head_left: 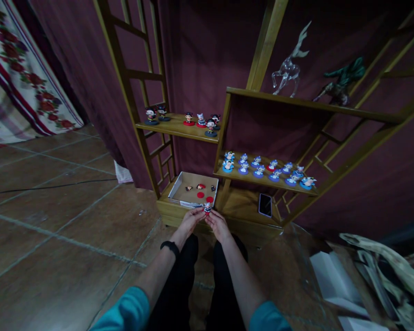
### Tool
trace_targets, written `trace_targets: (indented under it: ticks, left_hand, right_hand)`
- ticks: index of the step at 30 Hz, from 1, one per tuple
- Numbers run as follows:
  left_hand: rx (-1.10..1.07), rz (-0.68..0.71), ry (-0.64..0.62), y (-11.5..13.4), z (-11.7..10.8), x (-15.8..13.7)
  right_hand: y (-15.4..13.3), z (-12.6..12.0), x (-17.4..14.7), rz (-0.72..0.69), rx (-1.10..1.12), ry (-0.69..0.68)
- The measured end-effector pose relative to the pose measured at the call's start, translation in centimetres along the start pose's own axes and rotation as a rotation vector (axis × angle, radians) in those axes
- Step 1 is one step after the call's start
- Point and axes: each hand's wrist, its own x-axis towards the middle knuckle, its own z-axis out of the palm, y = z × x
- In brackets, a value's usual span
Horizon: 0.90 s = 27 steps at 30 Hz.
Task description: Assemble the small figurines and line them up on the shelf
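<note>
Between my fingertips is a small figurine (pixel 207 209), whitish on top with a red base. My left hand (pixel 193 218) grips it from the left and my right hand (pixel 217 224) from the right, both closed on it. Just beyond them lies a shallow cardboard box (pixel 179 196) on the lowest shelf. Inside it are a few loose figurines (pixel 200 186) lying on their sides, along with two red discs, the nearer red disc (pixel 209 199) close to my fingers.
Dark-haired figurines (pixel 151 116) and others stand on the upper left shelf (pixel 182 130). Blue and white figurines (pixel 259 171) line the middle right shelf. A phone (pixel 265 205) lies at lower right. Above stand a clear deer ornament (pixel 287 71) and a dark statuette (pixel 343 82). White boxes (pixel 336 278) are on the floor.
</note>
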Motion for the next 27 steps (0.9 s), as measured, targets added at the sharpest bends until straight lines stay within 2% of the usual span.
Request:
trace_targets:
  ticks: [4, 9, 14, 27]
  left_hand:
    - [0.083, 0.045, -0.012, -0.02, -0.04, 0.01]
    - [0.195, 0.097, 0.033, -0.19, -0.14, 0.35]
    - [0.213, 0.146, 0.036, -0.35, -0.15, 0.53]
    - [0.213, 0.096, 0.014, -0.06, 0.37, 0.02]
  right_hand:
    - [0.03, -0.06, 0.06, 0.007, -0.01, 0.011]
    - [-0.01, -0.06, 0.1, 0.014, -0.018, 0.001]
    - [-0.06, -0.01, 0.01, 0.007, -0.004, -0.02]
    - [0.12, -0.18, 0.15, -0.052, 0.013, -0.045]
